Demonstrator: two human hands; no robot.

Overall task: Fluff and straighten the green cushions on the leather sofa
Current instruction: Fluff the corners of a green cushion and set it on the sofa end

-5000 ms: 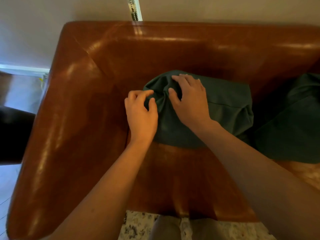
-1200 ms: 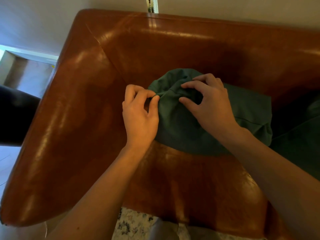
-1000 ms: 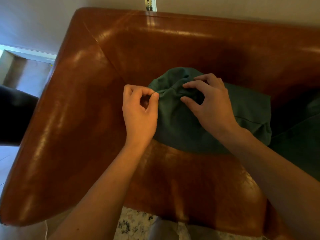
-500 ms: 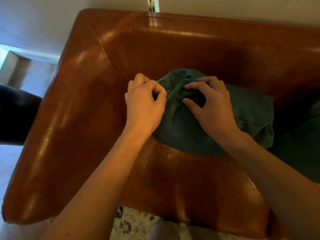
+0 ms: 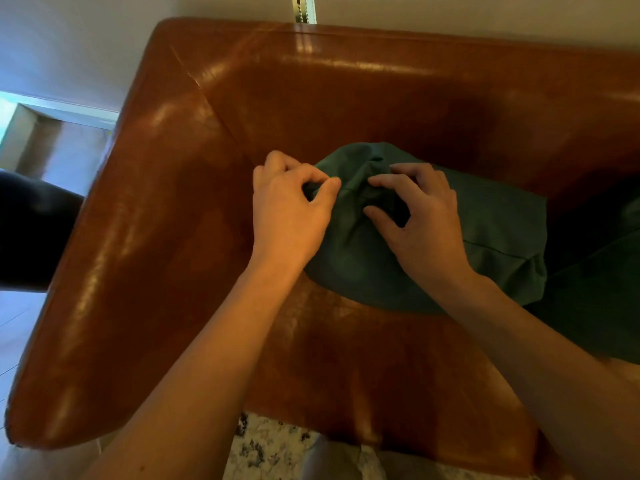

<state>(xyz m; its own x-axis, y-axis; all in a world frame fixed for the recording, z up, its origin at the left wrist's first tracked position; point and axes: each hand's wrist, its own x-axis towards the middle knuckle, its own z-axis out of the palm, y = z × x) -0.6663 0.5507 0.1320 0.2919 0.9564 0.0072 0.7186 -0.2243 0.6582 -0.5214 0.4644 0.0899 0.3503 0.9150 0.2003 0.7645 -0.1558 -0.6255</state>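
Observation:
A dark green cushion (image 5: 498, 230) lies on the seat of the brown leather sofa (image 5: 194, 216), against the backrest near the left corner. My left hand (image 5: 287, 216) pinches the cushion's bunched left corner between thumb and forefinger. My right hand (image 5: 419, 220) sits on top of the cushion beside it, its curled fingers and thumb pinching a fold of the fabric. A second green cushion (image 5: 602, 299) lies in shadow at the right edge, partly cut off.
The sofa's wide left armrest (image 5: 104, 271) runs along the left. A pale wall (image 5: 86, 46) stands behind the backrest. A patterned rug (image 5: 266, 448) shows below the seat's front edge, and a dark object (image 5: 31, 230) sits left of the armrest.
My left hand has slid up along the cushion's left corner and re-pinched the fabric higher. My right hand has kept its grip on the fold. The cushion has barely shifted.

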